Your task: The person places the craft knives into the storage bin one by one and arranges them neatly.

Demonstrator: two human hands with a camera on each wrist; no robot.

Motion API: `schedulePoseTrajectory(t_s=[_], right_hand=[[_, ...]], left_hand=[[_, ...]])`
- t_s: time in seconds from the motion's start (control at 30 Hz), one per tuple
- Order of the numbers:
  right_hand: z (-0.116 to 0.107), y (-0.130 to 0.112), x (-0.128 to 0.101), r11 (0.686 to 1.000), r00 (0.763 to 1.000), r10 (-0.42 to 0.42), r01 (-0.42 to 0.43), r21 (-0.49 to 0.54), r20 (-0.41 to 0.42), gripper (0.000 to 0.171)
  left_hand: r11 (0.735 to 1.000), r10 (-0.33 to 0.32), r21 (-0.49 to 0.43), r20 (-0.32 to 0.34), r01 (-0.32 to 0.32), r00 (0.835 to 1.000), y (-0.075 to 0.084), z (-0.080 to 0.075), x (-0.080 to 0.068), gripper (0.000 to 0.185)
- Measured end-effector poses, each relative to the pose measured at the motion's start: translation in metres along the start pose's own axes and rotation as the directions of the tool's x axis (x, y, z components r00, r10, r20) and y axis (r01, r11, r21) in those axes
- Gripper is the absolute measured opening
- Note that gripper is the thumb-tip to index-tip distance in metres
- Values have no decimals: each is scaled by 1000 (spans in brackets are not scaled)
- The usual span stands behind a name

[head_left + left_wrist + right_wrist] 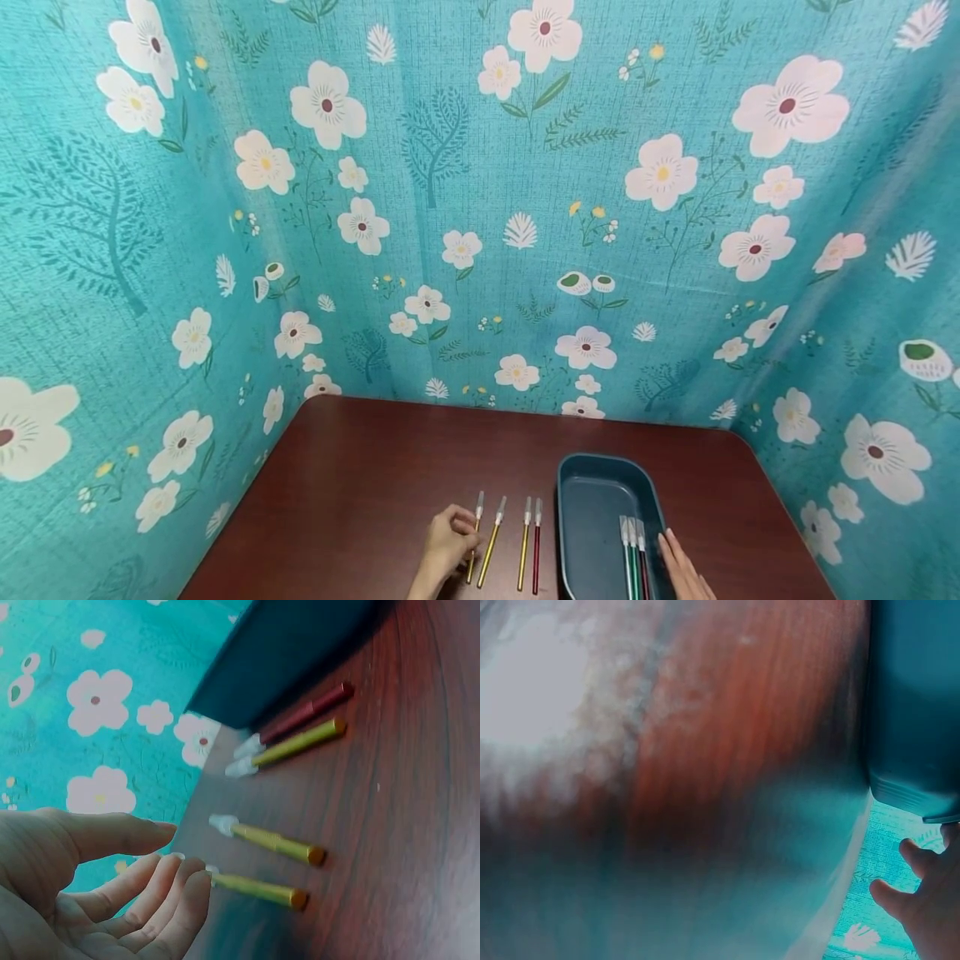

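Four pens lie on the surface; left hand [447,546] pinches the leftmost gold pen [473,542], right hand [684,571] rests relaxed on the tray [592,475] rim at 3 o'clock. Next, I judge, lift it.

3 gold pens [496,540], 1 red pen [536,546], dark teal tray [592,500], reddish-brown table [360,475], turquoise floral backdrop [450,208].

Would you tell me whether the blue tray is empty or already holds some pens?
Not empty: the blue tray holds about three pens near its front right side.
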State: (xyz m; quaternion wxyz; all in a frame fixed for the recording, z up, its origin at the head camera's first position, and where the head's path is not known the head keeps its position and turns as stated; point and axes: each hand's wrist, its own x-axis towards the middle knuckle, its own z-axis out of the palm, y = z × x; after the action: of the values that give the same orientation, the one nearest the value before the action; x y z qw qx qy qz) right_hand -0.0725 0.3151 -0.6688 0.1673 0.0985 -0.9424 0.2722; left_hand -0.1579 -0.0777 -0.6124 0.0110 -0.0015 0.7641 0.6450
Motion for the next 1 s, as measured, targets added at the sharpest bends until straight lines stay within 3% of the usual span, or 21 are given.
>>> schedulePoseTrajectory(t_s=[0.37, 0.67, 0.83, 1.0], right_hand=[[3, 1, -2, 1000, 1000, -6, 6, -7, -30, 113], [6, 3, -3, 1000, 999, -24, 24, 11, -31, 116], [8, 11, -2, 997, 995, -79, 78, -26, -64, 121], [9, 14, -1, 994, 991, -105, 103, -27, -85, 123]], left_hand=[[993, 36, 119, -99, -25, 994, -11, -13, 4, 25], [981, 34, 195, -146, -5, 989, -24, -1, 6, 29], [946, 56, 324, -212, 16, 976, -21, 7, 7, 34], [926, 56, 376, -242, 41, 969, -21, 17, 5, 39]])
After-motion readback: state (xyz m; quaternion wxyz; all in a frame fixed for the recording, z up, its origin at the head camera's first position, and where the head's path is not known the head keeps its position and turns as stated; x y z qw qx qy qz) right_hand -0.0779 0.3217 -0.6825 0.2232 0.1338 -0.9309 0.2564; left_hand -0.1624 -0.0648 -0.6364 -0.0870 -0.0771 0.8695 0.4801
